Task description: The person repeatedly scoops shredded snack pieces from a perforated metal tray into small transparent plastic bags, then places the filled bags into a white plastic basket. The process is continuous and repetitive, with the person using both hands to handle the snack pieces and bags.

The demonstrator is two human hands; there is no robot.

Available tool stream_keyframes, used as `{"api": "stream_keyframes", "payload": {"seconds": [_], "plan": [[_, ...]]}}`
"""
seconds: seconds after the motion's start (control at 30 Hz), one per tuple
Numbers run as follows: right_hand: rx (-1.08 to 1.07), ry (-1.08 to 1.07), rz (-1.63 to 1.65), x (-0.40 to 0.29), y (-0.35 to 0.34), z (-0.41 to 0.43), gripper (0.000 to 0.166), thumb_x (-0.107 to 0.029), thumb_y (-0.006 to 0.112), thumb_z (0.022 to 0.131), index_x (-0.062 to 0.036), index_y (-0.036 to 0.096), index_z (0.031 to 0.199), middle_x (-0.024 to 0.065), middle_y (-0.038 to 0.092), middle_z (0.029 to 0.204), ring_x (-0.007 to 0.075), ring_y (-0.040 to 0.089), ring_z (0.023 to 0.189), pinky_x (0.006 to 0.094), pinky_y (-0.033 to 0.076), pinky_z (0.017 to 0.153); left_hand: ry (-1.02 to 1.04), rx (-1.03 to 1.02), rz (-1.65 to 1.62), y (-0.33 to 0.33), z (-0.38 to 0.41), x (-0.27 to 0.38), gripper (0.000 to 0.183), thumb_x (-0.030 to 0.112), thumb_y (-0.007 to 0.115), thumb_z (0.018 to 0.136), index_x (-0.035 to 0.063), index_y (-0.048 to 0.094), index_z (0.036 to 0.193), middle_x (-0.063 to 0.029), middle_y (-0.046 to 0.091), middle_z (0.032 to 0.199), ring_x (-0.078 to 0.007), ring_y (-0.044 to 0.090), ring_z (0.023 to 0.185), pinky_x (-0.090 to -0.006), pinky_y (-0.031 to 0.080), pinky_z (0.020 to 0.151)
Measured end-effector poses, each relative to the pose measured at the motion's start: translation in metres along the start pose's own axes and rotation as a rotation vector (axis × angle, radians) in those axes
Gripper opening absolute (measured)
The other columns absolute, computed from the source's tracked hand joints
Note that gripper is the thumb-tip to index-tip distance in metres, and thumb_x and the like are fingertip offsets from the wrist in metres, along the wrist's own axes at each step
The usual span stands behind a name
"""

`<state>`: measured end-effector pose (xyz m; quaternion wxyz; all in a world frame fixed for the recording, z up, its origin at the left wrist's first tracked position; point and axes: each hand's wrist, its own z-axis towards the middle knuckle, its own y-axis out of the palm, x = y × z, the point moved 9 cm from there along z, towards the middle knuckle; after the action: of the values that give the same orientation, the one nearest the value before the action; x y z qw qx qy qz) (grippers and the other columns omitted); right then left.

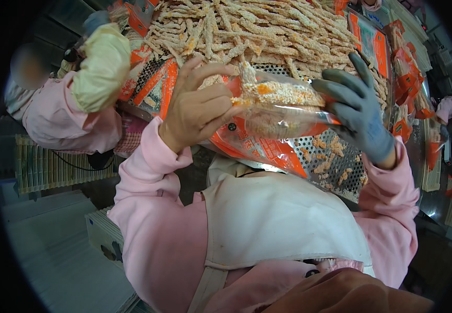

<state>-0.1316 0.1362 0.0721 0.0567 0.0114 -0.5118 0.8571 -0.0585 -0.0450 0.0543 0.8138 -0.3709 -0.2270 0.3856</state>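
Observation:
Between both hands, above the worktop, is a clear plastic bag point(288, 121) with orange print. Breaded strips point(284, 93) fill it lengthwise, and some ends stick out at its left side. My bare left hand point(200, 103) grips the bag's left end near those strips. At the right end, my right hand point(361, 109), in a grey-blue glove, holds the bag with its upper fingers spread. Flat printed bags point(265, 152) lie below it on a perforated metal tray point(353, 150). A large pile of breaded strips point(249, 31) covers the tray's far part.
Loose breading crumbs point(323, 166) lie on the near right of the tray. Filled bags point(408, 78) line the right side, beside a flat orange bag point(370, 43). At left, a co-worker's yellow sleeve cover point(100, 74) reaches over the tray edge. Pale plastic crates point(104, 231) stand lower left.

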Motion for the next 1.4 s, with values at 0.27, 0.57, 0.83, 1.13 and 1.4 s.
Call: {"api": "stream_keyframes", "payload": {"seconds": [0.27, 0.57, 0.83, 1.13, 1.4], "plan": [[-0.155, 0.027, 0.008, 0.022, -0.017, 0.001, 0.026, -0.023, 0.072, 0.072, -0.0053, 0.054, 0.071, 0.0098, 0.062, 0.119, 0.0339, 0.050, 0.123, 0.0571, 0.030, 0.109, 0.111, -0.064, 0.064, -0.029, 0.036, 0.010, 0.030, 0.022, 0.073, 0.080, 0.0133, 0.050, 0.062, 0.0033, 0.056, 0.068, -0.0210, 0.060, 0.105, -0.0504, 0.010, 0.115], [-0.487, 0.325, 0.964, 0.027, 0.052, -0.076, 0.013, -0.013, 0.068, 0.085, -0.0012, 0.066, 0.091, 0.0149, 0.063, 0.116, 0.0302, 0.057, 0.115, 0.0424, 0.041, 0.103, 0.176, -0.283, 0.053, 0.037, 0.003, 0.035, 0.020, 0.018, 0.065, 0.081, 0.0157, 0.051, 0.066, 0.0040, 0.057, 0.079, -0.0161, 0.060, 0.096, -0.0581, 0.023, 0.112], [-0.833, 0.716, -0.388, 0.272, 0.158, -0.172, 0.115, -0.056, 0.080, 0.060, -0.0148, 0.022, 0.151, 0.0153, 0.034, 0.149, 0.0359, 0.032, 0.137, 0.0563, 0.022, 0.111, 0.337, -0.250, -0.096, 0.042, 0.017, 0.066, 0.002, 0.016, 0.059, 0.081, 0.0154, 0.060, 0.081, 0.0045, 0.058, 0.083, -0.0135, 0.058, 0.106, -0.0449, 0.037, 0.107], [-0.800, 0.987, -0.262, 0.287, 0.175, -0.194, 0.105, -0.037, 0.076, 0.065, -0.0106, 0.020, 0.150, 0.0164, 0.038, 0.144, 0.0351, 0.036, 0.136, 0.0495, 0.030, 0.109, 0.310, -0.530, -0.094, 0.098, 0.006, 0.009, 0.010, 0.016, 0.060, 0.077, 0.0136, 0.061, 0.086, 0.0008, 0.055, 0.078, -0.0185, 0.059, 0.084, -0.0429, 0.039, 0.107], [-0.760, 1.132, -0.049, 0.258, 0.191, -0.244, 0.076, -0.046, 0.071, 0.070, -0.0140, 0.042, 0.133, 0.0158, 0.051, 0.128, 0.0328, 0.045, 0.126, 0.0494, 0.025, 0.111, 0.346, -0.195, 0.059, 0.044, 0.048, 0.023, 0.013, 0.020, 0.068, 0.074, 0.0125, 0.058, 0.078, 0.0003, 0.051, 0.071, -0.0168, 0.050, 0.063, -0.0379, 0.047, 0.093]]}}
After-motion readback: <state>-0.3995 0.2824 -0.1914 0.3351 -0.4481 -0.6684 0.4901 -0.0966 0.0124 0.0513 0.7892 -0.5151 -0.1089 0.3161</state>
